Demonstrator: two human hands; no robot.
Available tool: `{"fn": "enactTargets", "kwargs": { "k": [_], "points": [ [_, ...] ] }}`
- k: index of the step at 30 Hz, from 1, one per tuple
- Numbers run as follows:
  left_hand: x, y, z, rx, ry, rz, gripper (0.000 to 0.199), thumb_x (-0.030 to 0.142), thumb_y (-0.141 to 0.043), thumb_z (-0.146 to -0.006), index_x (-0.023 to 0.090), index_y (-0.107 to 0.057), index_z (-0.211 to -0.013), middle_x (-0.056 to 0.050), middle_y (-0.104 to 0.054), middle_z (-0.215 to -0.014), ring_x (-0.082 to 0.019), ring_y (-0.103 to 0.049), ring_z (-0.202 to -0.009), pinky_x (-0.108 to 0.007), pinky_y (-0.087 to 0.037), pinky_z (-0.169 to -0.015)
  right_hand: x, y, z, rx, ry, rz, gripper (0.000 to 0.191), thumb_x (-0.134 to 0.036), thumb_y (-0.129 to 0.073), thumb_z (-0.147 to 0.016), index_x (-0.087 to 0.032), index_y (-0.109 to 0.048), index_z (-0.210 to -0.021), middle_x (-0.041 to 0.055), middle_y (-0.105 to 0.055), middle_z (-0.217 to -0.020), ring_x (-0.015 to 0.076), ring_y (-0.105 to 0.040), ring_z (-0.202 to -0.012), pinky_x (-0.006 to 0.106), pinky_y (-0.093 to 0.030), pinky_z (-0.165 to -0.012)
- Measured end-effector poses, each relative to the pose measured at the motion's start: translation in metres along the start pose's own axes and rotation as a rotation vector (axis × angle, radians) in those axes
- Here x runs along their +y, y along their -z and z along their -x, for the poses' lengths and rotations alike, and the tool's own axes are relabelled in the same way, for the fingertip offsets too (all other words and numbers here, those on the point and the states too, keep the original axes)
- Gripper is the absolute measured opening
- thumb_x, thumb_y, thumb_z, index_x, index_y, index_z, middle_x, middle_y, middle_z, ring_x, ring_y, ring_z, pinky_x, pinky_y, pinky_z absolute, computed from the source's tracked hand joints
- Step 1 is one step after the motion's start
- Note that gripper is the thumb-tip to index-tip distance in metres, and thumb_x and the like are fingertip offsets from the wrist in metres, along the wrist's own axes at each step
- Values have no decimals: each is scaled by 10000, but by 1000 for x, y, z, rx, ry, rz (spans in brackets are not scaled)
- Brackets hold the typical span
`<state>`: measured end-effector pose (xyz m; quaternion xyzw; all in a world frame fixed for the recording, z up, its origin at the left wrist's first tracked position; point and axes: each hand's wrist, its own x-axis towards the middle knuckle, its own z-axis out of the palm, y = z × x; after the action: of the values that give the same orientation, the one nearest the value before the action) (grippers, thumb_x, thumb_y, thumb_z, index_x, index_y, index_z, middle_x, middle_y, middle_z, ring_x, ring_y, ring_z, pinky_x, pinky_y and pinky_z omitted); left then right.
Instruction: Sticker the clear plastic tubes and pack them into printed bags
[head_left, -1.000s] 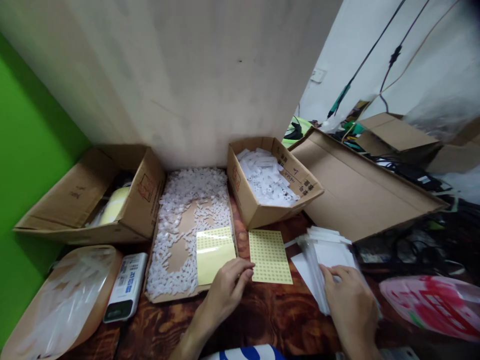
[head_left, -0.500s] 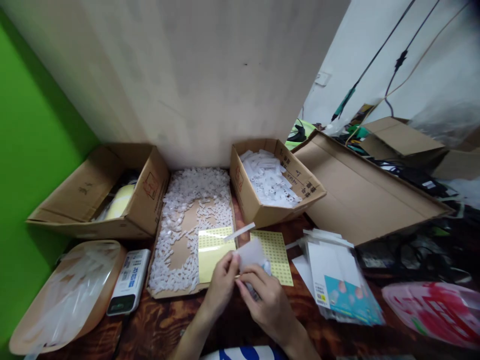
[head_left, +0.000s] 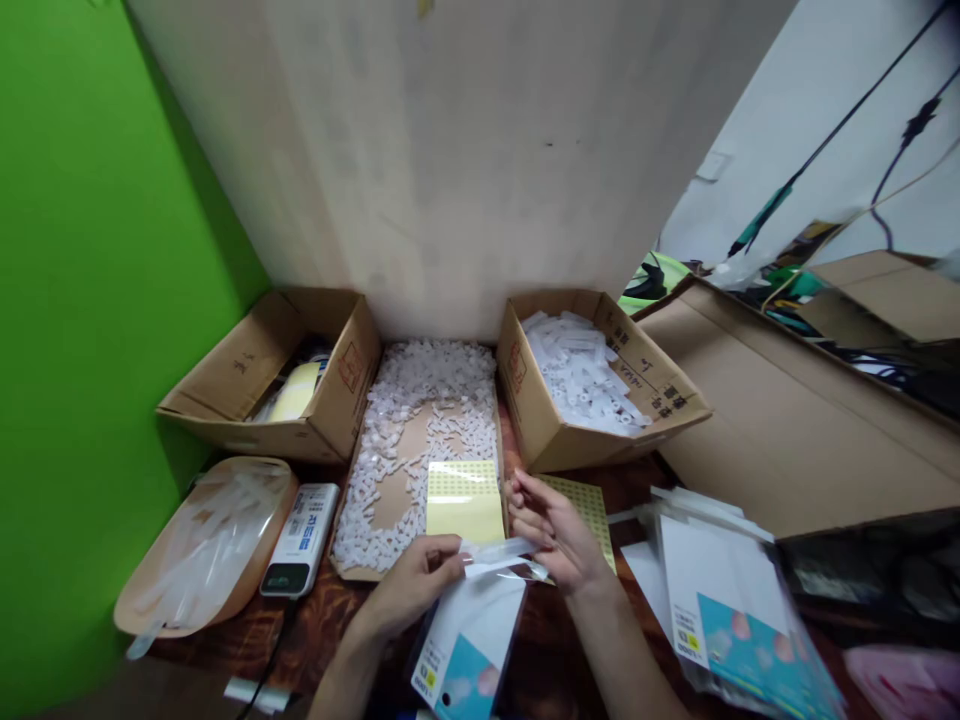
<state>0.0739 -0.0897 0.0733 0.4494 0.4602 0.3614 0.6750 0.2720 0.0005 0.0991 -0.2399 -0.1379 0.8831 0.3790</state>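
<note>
In front of me is a clear package (head_left: 474, 622) with a white and turquoise printed card, its mouth towards the far side. My left hand (head_left: 421, 582) pinches the upper left edge of this package between thumb and fingers. Across its mouth lies a translucent whitish strip (head_left: 504, 550). My right hand (head_left: 555, 525) has its fingers curled at the strip's right end and appears to grip it; the exact contact is blurred. Just beyond the hands lies a yellow sticker sheet (head_left: 465, 505), and a second yellow sheet (head_left: 592, 505) is partly hidden behind my right hand.
A cardboard tray (head_left: 394, 500) holds many small white pieces. Cardboard boxes stand at the left (head_left: 341, 395) and right (head_left: 555, 440). On the left are a peach-coloured tray (head_left: 279, 500) and a white device (head_left: 300, 540). A stack of card packages (head_left: 731, 590) lies right.
The view has turned left. The card package now shows below my hands, with the translucent strip across its mouth. My hands, close together before, are now apart, the right one raised.
</note>
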Motion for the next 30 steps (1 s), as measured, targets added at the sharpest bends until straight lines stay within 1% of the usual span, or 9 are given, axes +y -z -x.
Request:
{"fn": "enactTargets", "kwargs": {
  "k": [3,8,14,19,22,24,26,28,30],
  "points": [
    [-3,0,-1,-9,31,47,474,569,-750,-821,97,-734,-861,-37,-660,-753,-139,-527,-680,-213,-363,-605,-3,4,5,15,64,-23,292,-249,-874,-787,-130,-612,-734,-63,-555,-654,-20,-139,-357,70,-278,-259],
    [1,4,-2,-39,36,76,458,551,-774,-801,100,-736,-865,-39,-667,-758,-134,-528,-672,-209,-358,-598,-19,0,21,150,449,101,249,-245,-832,-845,-130,-635,-746,-40,-599,-691,-20,-213,-362,56,-303,-282],
    [6,4,-11,-140,70,6,497,609,-702,-844,114,-693,-796,1,-555,-691,-110,-429,-628,-201,-285,-545,-12,1,9,47,93,102,311,-292,-889,-760,-119,-631,-742,-36,-590,-643,-27,-164,-352,61,-257,-265],
    [11,6,-10,-172,114,-9,580,695,-652,-838,117,-704,-822,-5,-530,-694,-118,-399,-624,-214,-280,-533,-3,9,-5,54,26,139,326,-333,-885,-762,-117,-643,-739,-61,-542,-568,-26,-151,-336,70,-226,-272],
    [18,3,-10,-181,127,-2,611,729,-640,-824,122,-710,-828,-22,-569,-718,-132,-446,-640,-219,-327,-543,-2,4,-5,69,26,175,299,-326,-875,-780,-114,-665,-752,-39,-572,-603,-6,-235,-349,97,-239,-292],
    [23,-2,-10,-216,110,18,612,729,-656,-812,126,-724,-888,-48,-628,-795,-151,-512,-688,-223,-381,-577,1,-5,-3,83,88,220,282,-368,-843,-820,-131,-694,-791,-14,-616,-694,35,-418,-449,117,-378,-397],
    [27,-9,-11,-231,64,25,574,684,-684,-822,131,-734,-968,-68,-675,-888,-169,-573,-757,-233,-434,-646,7,-13,1,76,190,389,288,-448,-772,-886,-164,-731,-867,16,-667,-848,104,-585,-694,177,-513,-638],
    [28,-15,-13,-205,12,10,485,589,-720,-847,139,-737,-1027,-74,-703,-953,-185,-609,-832,-248,-465,-732,13,-17,5,11,231,632,366,-551,-667,-945,-197,-757,-973,50,-694,-1028,182,-625,-971,279,-515,-889],
    [25,-18,-14,-162,-15,20,413,513,-743,-856,140,-739,-1031,-70,-715,-950,-185,-621,-851,-252,-472,-766,18,-15,9,-62,173,753,500,-657,-565,-963,-217,-755,-1108,87,-691,-1166,246,-603,-1145,377,-472,-1011]
  ]
}}
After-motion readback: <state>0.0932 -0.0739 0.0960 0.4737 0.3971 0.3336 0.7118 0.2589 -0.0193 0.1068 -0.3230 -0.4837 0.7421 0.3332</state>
